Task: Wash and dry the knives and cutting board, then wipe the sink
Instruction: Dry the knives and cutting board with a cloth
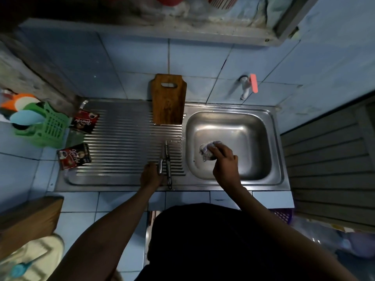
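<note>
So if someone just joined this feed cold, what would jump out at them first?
Probably the right hand pressing a crumpled cloth onto the floor of the steel sink, near the drain. Next, the wooden cutting board propped against the tiled wall behind the drainboard, and the knives lying on the ridges beside the left hand.

Far left of the left hand, beyond the drainboard edge: a green basket (pixel 47 126) holding orange, white and pale blue plastic pieces. Between basket and left hand, two red sachet packs (pixel 85 121) (pixel 74 156), one nearer the wall, one nearer the counter front. Above the right hand, on the blue tiled wall (pixel 129 63): a white tap (pixel 245 87) with a pink lever.
</note>
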